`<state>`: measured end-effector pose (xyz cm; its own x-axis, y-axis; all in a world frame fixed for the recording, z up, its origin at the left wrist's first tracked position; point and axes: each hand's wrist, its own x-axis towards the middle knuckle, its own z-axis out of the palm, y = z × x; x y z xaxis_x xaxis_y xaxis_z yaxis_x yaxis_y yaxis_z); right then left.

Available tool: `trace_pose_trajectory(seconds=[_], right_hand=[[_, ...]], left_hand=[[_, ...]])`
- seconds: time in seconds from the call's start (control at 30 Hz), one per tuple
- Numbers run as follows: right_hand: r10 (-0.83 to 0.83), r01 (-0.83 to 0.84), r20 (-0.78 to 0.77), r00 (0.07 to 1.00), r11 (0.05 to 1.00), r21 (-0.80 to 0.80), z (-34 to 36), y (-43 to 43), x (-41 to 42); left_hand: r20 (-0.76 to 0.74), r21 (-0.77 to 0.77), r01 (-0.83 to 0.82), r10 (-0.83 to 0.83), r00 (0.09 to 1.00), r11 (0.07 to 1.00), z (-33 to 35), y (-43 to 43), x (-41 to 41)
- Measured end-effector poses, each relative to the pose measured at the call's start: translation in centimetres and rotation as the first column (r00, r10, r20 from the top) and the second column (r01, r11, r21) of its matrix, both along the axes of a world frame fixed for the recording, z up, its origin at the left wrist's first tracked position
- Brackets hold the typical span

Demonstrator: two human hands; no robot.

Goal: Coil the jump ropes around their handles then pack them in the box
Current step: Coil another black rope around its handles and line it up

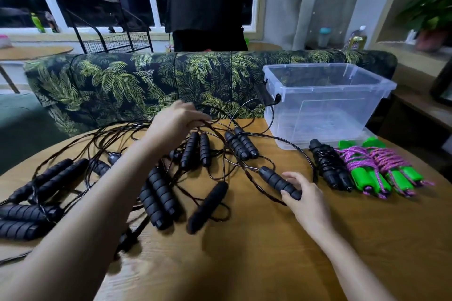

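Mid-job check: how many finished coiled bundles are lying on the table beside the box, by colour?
Black bundle: 1
Green-handled bundles with purple rope: 2
Total: 3

Person's arms only. Both are bare along the whole stretch that shows, from where they come into view up to the wrists.

Left forearm (102, 203): looks broad and long, and much the bulkier of the two this close, with a smooth surface. Right forearm (342, 247): slimmer, tapering to a narrow wrist.

Left hand (176, 120): rounded back. The fingertips are smeared by blur, so the nails can't be read. Right hand (304, 197): slim fingers, thumb plainly seen, edges sharper than on the other hand, nails too small to judge.

Wrists and fingers are bare skin. Whatever is worn higher up lies out of view
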<state>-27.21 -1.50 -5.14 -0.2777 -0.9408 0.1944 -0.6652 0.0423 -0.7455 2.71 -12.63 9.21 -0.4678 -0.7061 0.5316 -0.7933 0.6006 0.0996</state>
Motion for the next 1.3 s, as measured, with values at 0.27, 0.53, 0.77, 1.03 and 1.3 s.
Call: trace_pose_trajectory(seconds=[0.27,0.53,0.77,1.03,1.3], right_hand=[[0.009,-0.006,-0.040,0.999,0.997,0.071,-1.0,0.4,1.1],[0.036,-0.036,0.073,0.997,0.999,0.005,-0.5,0.6,1.8],[0.089,-0.075,0.472,0.877,0.996,-0.049,1.5,1.5,3.9],[0.154,-0.155,0.030,0.988,0.987,0.046,0.6,2.7,6.6],[0.240,-0.181,-0.232,0.943,0.951,0.250,2.8,2.9,6.4]], left_hand=[[0.439,0.304,-0.365,0.211,0.873,0.880,-7.0,-0.8,0.3],[0.228,0.595,-0.289,0.187,0.956,0.750,-8.5,7.0,-1.2],[0.049,0.621,-0.289,0.331,0.942,0.729,-10.5,9.7,-3.6],[-0.216,0.600,-0.150,0.340,0.915,0.786,-12.3,10.1,-5.3],[0.198,0.505,-0.208,0.122,0.973,0.838,-12.2,8.8,-2.9]])
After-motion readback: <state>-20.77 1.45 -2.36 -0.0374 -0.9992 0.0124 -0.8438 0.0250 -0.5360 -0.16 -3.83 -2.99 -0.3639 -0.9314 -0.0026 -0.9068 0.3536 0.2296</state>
